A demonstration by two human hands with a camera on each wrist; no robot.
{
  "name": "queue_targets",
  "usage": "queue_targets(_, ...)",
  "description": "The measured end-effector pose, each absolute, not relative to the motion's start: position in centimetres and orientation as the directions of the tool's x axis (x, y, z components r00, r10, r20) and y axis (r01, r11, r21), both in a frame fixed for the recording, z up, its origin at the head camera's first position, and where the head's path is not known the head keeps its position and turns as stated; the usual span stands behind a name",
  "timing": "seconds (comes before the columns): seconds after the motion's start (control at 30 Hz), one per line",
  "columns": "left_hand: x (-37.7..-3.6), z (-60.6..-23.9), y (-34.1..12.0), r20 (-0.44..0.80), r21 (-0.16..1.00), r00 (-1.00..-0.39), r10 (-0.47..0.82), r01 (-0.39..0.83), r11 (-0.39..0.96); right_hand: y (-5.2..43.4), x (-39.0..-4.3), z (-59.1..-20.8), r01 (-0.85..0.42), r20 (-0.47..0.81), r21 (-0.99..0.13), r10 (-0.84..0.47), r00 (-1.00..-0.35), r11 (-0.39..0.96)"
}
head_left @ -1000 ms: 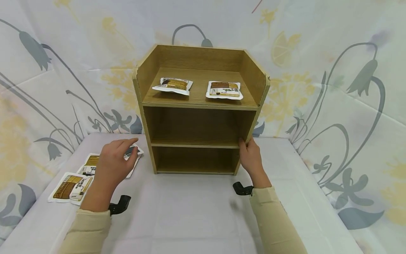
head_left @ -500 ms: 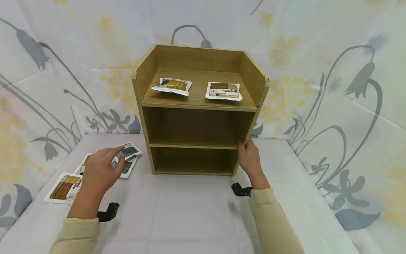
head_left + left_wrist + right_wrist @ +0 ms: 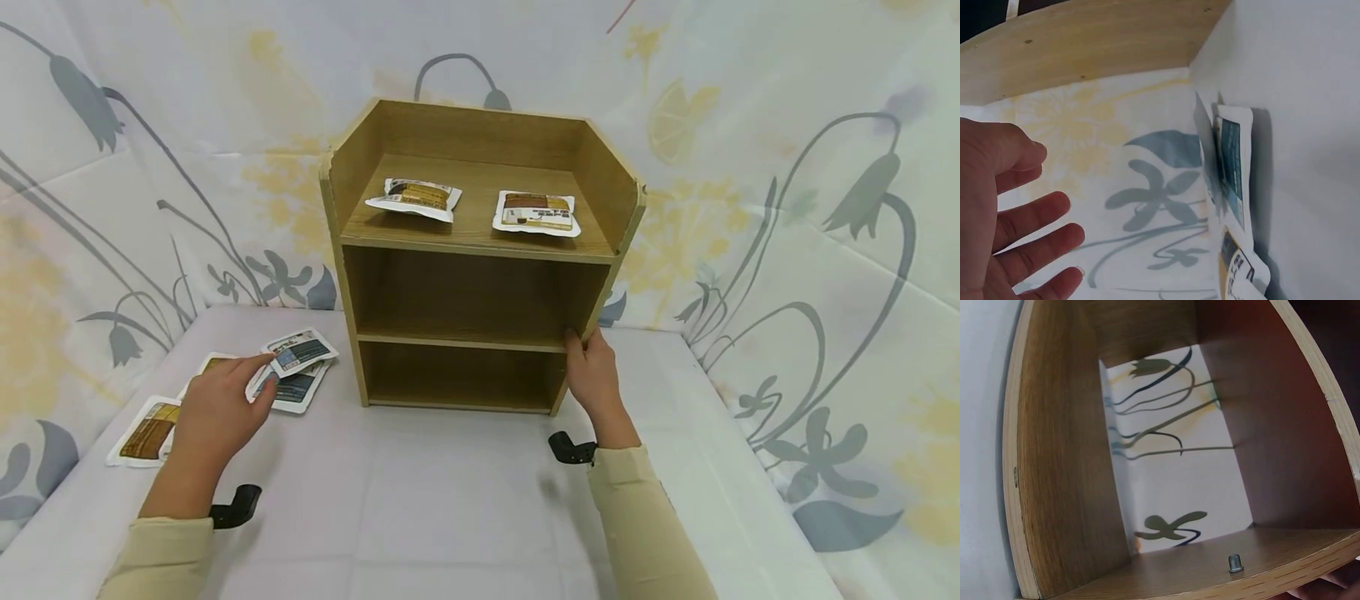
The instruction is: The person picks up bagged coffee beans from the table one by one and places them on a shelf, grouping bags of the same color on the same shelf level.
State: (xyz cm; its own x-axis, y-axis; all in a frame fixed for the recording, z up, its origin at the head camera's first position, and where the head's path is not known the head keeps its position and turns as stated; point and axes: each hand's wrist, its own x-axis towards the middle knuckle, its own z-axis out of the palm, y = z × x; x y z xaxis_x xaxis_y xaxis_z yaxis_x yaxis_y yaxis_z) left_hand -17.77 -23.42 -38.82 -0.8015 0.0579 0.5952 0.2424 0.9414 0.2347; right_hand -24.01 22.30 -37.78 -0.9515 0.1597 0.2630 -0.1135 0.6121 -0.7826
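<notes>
A wooden shelf unit (image 3: 480, 250) stands at the far middle of the bench (image 3: 450, 500), open at the front and back, so the flowered backdrop shows through in the right wrist view.

The left hand (image 3: 213, 412) hovers over the bench at about 9 o'clock from the shelf unit. Its fingers (image 3: 1035, 219) are spread and fairly straight and hold nothing. The forefinger points toward the grey-printed sachet (image 3: 298, 351) that lies on top of a second grey-printed sachet (image 3: 296, 392), just beside the unit's lower left corner; whether the fingertip touches it cannot be told. Further out at 9 o'clock lie a brown-printed sachet (image 3: 142, 431) and another (image 3: 212, 364) partly hidden behind the hand.

The right hand (image 3: 592, 379) grips the unit's right side panel at the level of the middle board, thumb on the front edge and fingers curled round the outside.

On the top shelf lie two more sachets, one at 11 o'clock (image 3: 414, 198) and one at 1 o'clock (image 3: 537, 213), well apart from each other.

A small metal shelf pin (image 3: 1234, 562) sticks out of the inner board in the right wrist view.
</notes>
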Motion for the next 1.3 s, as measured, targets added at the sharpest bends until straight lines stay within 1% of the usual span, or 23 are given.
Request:
queue_targets(0.13, -17.7, -38.9, -24.2, 0.519, 0.234, -0.854, 0.033, 0.179, 0.956, 22.3, -24.1, -37.8, -0.123, 0.272, -0.781, 0.157, -0.949, 0.612)
queue_targets(0.3, -17.6, -39.0, -25.0, 0.379, 0.252, -0.925, -0.014, 0.088, 0.964, 22.4, -24.1, -38.0, -0.123, 0.270, -0.785, 0.157, -0.950, 0.607)
queue_targets(0.4, -17.8, -39.2, -25.6, 0.295, 0.256, -0.955, -0.040, 0.038, 0.966, 22.4, -24.2, -38.0, -0.123, 0.269, -0.786, 0.157, -0.950, 0.605)
queue_targets(0.53, -18.0, -39.7, -26.6, 0.201, 0.250, -0.976, -0.079, -0.027, 0.968, 22.4, -24.2, -37.9, -0.120, 0.266, -0.788, 0.158, -0.951, 0.604)
queue_targets(0.7, -18.0, -40.1, -27.6, 0.096, 0.223, -0.987, -0.126, -0.102, 0.969, 22.4, -24.2, -38.0, -0.122, 0.265, -0.789, 0.155, -0.952, 0.602)
queue_targets(0.93, -17.7, -40.2, -28.7, -0.032, 0.205, -0.984, -0.174, -0.177, 0.963, 22.5, -24.2, -38.0, -0.126, 0.271, -0.786, 0.154, -0.950, 0.605)
queue_targets(1.23, -18.0, -41.0, -29.9, -0.189, 0.203, -0.947, -0.261, -0.298, 0.933, 22.5, -24.1, -37.8, -0.115, 0.260, -0.787, 0.157, -0.953, 0.606)
queue_targets(1.3, -18.0, -41.2, -30.3, -0.207, 0.207, -0.941, -0.266, -0.308, 0.929, 22.4, -24.1, -37.9, -0.109, 0.255, -0.786, 0.158, -0.954, 0.608)
